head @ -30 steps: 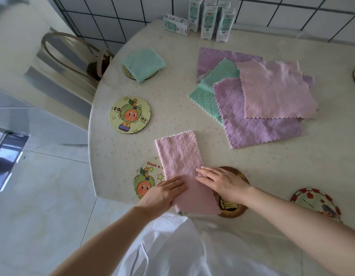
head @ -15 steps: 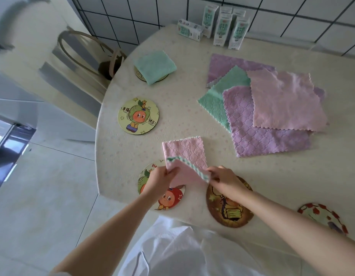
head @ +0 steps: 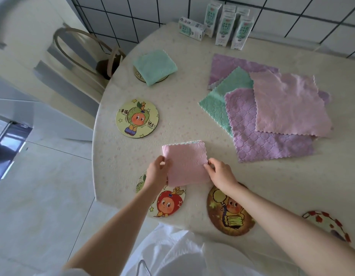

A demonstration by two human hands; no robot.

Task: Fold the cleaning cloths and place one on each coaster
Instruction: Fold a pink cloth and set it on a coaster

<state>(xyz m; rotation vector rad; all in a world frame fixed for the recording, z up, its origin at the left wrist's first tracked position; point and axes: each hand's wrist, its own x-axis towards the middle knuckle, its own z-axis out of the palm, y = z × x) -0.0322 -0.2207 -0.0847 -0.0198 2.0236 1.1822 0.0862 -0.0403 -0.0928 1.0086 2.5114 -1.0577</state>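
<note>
I pinch the folded pink cloth (head: 185, 164) at its side edges, left hand (head: 157, 172) and right hand (head: 220, 174), keeping the fold square for a coaster (head: 137, 118).

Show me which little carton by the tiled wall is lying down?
The leftmost white-and-green paper carton lies on its side; the other cartons beside it stand upright.

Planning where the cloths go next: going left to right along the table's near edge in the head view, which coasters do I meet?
Red-apple coaster → brown coaster → red-flowered coaster.
</note>
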